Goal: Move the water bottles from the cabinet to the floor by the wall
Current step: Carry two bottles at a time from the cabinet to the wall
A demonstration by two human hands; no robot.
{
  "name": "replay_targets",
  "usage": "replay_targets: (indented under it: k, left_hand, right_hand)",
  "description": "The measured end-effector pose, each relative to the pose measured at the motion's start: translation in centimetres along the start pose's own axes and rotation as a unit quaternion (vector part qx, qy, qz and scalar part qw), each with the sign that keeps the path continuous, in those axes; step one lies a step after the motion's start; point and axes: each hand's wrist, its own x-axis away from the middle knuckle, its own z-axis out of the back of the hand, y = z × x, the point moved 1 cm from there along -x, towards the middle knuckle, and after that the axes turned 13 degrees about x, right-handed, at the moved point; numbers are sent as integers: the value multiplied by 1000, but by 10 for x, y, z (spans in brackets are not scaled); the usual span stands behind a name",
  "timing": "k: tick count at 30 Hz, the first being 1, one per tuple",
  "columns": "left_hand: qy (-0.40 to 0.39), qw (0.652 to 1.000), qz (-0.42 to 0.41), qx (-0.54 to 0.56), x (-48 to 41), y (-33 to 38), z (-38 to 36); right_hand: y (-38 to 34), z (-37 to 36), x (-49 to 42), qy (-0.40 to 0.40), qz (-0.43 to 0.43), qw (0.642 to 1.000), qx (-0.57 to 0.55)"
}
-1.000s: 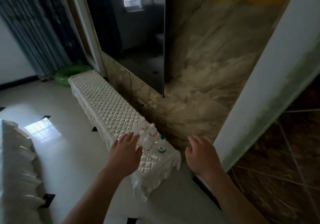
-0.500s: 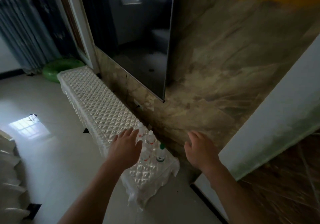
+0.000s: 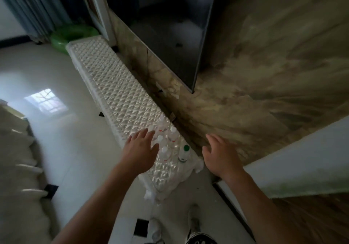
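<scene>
Nothing gripped yet: left hand point(image 3: 140, 149) and right hand point(image 3: 220, 155), fingers spread, flank the clear plastic water bottles point(image 3: 166, 143), incl. one green-capped bottle point(image 3: 183, 153), clustered at the near end of the long white-quilted cabinet point(image 3: 117, 92) against the marbled wall point(image 3: 264, 92), likely lining up a grab each.

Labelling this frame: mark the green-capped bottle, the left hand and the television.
green-capped bottle point(image 3: 183, 154), head view, its clear body.
left hand point(image 3: 140, 149), head view, back of hand.
television point(image 3: 170, 26), head view, dark screen.
</scene>
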Motion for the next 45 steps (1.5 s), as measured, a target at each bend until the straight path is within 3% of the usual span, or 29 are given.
replay_targets:
  k: [7, 15, 29, 45]
  left_hand:
    - [-24, 997, 63, 32, -27, -23, -38]
    - [-23, 984, 99, 148, -53, -63, -100]
    - [17, 925, 202, 323, -89, -148, -248]
    - [92, 920, 190, 330, -108, -166, -328]
  right_hand:
    - [9, -32, -59, -47, 25, 998, -40]
    - [17, -106, -118, -74, 26, 991, -113]
    - [49, -275, -169, -94, -46, 959, -264]
    - [57, -367, -179, -44, -33, 962, -268]
